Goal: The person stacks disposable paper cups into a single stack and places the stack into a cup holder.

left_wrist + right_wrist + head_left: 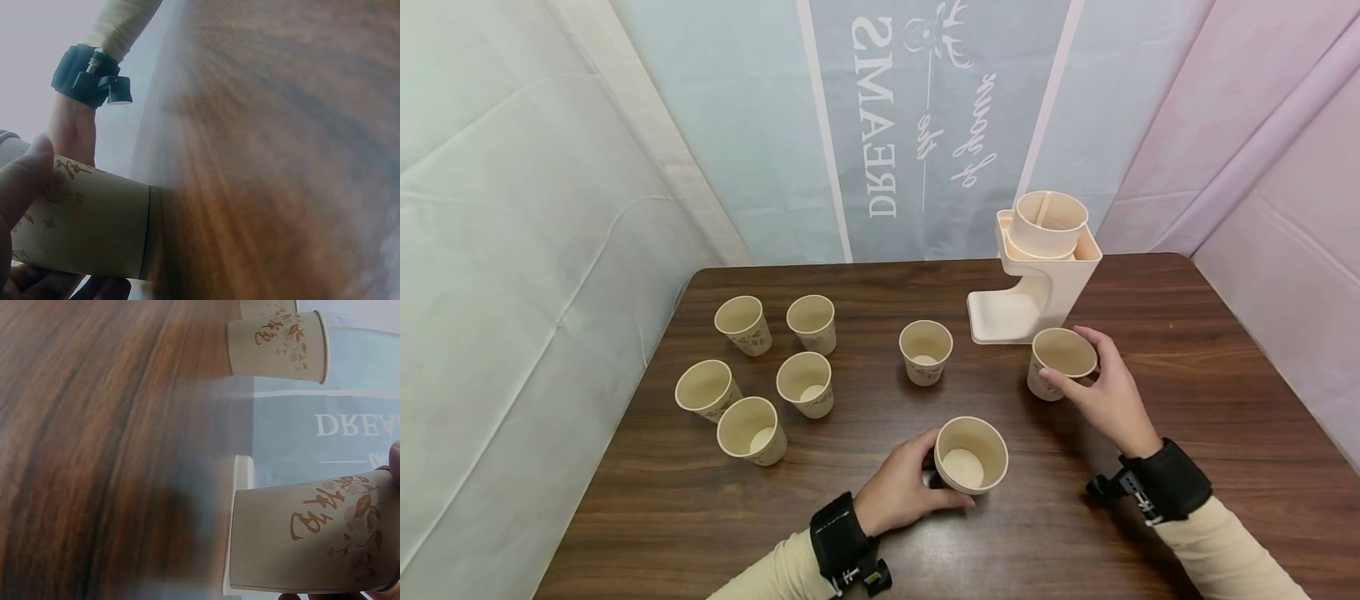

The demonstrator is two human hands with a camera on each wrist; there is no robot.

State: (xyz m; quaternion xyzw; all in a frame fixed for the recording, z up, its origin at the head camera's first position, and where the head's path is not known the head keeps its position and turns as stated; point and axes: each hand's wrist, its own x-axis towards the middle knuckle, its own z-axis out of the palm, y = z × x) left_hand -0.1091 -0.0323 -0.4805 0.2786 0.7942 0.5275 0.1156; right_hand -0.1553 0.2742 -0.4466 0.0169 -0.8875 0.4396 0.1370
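Observation:
My left hand (901, 490) grips a beige paper cup (972, 457) from its left side near the front middle of the table, thumb and fingers around it. In the left wrist view that cup (94, 219) shows a brown printed pattern, its base close to the tabletop. My right hand (1112, 400) holds another paper cup (1060, 357) between thumb and fingers, just in front of a cream-coloured stand (1056, 287). Brown flowers and characters mark this cup (300, 540) in the right wrist view. A lone paper cup (924, 367) stands between the hands, farther back.
Several more paper cups, one of them here (805, 392), stand upright in a group on the left of the dark wooden table (865, 317). The stand carries a round container (1048, 237) with a stick inside. Fabric hangs behind and along both sides.

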